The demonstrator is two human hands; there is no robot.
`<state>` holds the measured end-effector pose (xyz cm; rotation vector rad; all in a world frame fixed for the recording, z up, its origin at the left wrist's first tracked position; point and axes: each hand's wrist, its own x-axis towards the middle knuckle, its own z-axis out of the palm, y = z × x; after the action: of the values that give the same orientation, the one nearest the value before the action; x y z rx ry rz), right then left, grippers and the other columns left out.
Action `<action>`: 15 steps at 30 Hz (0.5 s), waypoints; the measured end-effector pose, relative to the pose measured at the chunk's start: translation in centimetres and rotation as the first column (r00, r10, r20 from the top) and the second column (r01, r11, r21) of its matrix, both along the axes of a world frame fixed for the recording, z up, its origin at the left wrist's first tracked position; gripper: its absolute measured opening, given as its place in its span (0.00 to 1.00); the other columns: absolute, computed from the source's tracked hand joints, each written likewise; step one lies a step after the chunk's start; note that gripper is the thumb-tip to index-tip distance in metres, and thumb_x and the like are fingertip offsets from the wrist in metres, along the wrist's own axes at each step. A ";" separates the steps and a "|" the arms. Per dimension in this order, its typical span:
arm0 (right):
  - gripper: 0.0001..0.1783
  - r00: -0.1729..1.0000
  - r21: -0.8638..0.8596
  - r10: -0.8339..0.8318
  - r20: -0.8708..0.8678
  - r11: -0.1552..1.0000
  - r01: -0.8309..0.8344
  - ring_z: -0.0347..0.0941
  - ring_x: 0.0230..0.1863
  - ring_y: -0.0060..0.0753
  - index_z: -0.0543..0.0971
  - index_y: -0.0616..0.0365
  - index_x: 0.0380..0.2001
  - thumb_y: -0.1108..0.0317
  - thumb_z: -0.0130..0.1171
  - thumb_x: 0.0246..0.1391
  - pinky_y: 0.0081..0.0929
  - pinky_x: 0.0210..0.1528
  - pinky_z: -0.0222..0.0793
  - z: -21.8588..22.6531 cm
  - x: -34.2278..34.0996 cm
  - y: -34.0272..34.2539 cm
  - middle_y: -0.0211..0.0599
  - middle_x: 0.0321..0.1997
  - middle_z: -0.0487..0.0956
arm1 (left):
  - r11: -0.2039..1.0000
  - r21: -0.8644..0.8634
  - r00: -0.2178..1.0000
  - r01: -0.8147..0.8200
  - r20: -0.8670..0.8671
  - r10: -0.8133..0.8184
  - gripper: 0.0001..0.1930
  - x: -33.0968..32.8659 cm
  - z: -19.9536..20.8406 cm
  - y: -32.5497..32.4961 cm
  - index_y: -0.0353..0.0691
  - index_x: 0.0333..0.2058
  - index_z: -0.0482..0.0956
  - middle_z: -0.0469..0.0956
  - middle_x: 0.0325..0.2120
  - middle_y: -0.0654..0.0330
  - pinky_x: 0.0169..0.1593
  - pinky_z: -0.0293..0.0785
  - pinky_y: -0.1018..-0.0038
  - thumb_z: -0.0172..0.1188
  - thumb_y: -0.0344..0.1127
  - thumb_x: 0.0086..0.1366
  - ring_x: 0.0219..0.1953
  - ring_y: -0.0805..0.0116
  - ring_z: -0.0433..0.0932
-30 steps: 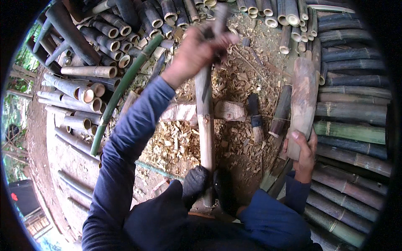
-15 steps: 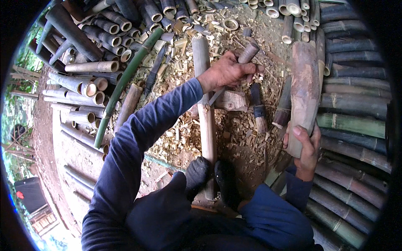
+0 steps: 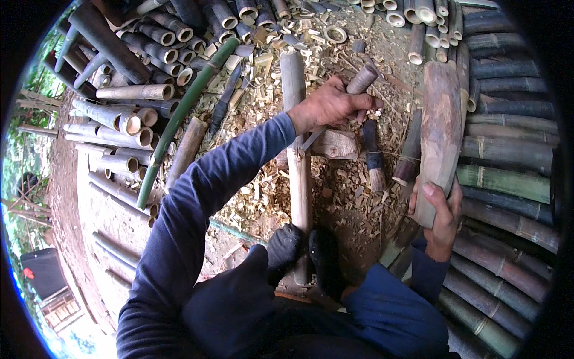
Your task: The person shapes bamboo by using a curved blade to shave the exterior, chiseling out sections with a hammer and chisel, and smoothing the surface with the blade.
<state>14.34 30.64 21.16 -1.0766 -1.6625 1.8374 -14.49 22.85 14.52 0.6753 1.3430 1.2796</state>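
Note:
My left hand (image 3: 329, 107) is closed around the thick round handle (image 3: 363, 79) of a knife. Part of its blade (image 3: 313, 139) shows below the hand, between a pale wooden pole (image 3: 297, 191) and a rough wood block (image 3: 336, 145); whether it touches either I cannot tell. On the right, my right hand (image 3: 441, 209) grips the narrow lower end of a heavy wooden mallet (image 3: 441, 113), held upright with its broad end away from me. The pole runs lengthwise between my feet, over the block.
Wood chips (image 3: 257, 179) cover the ground. A dark-bound tool (image 3: 373, 157) lies right of the block, and a dark knife (image 3: 227, 99) lies left of the pole. A green bamboo pole (image 3: 185, 116) slants at left. Cut bamboo is piled at left (image 3: 134, 93) and stacked at right (image 3: 508, 146).
The whole view has shifted slightly to the right in the picture. Both hands keep the same hold on the knife and mallet.

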 end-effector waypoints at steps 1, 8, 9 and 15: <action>0.32 1.000 0.001 0.002 0.002 1.000 -0.002 0.75 0.24 0.29 0.69 0.65 0.57 0.63 0.66 0.51 0.28 0.25 0.72 0.0 0.0 0.0 0.40 0.35 0.77 | 1.000 0.000 1.000 0.014 -0.027 -0.014 0.13 0.0 0.0 0.0 0.45 0.40 0.87 0.77 0.21 0.68 0.19 0.60 0.80 0.70 0.47 0.64 0.17 0.82 0.68; 0.38 0.995 0.080 -0.083 0.057 0.994 0.078 0.75 0.25 0.30 0.67 0.65 0.61 0.63 0.68 0.49 0.29 0.27 0.73 1.0 0.1 0.3 0.42 0.37 0.78 | 0.973 0.215 0.955 0.087 -0.295 -0.020 0.13 0.3 -1.5 -1.3 0.42 0.35 0.87 0.78 0.20 0.68 0.28 0.68 0.78 0.69 0.46 0.66 0.21 0.81 0.72; 0.39 0.976 0.141 -0.198 0.089 0.973 0.184 0.76 0.26 0.31 0.66 0.63 0.64 0.64 0.67 0.49 0.30 0.28 0.74 2.7 -0.2 0.3 0.43 0.38 0.78 | 0.971 0.237 0.956 0.038 -0.290 0.033 0.13 0.2 -2.1 -1.9 0.42 0.33 0.87 0.79 0.20 0.68 0.29 0.68 0.78 0.70 0.45 0.65 0.22 0.81 0.73; 0.21 0.922 0.499 -0.061 -0.383 0.826 0.263 0.79 0.33 0.34 0.79 0.67 0.47 0.59 0.59 0.60 0.28 0.35 0.76 10.6 -2.6 7.1 0.45 0.38 0.81 | 0.945 0.321 0.979 -0.069 -0.162 0.126 0.12 0.3 -1.8 -2.5 0.38 0.28 0.86 0.81 0.20 0.67 0.30 0.69 0.79 0.69 0.41 0.65 0.23 0.80 0.75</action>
<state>11.71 37.73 31.72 -0.5787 -1.6564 1.2304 -14.18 20.33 12.70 0.9746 1.3441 1.5626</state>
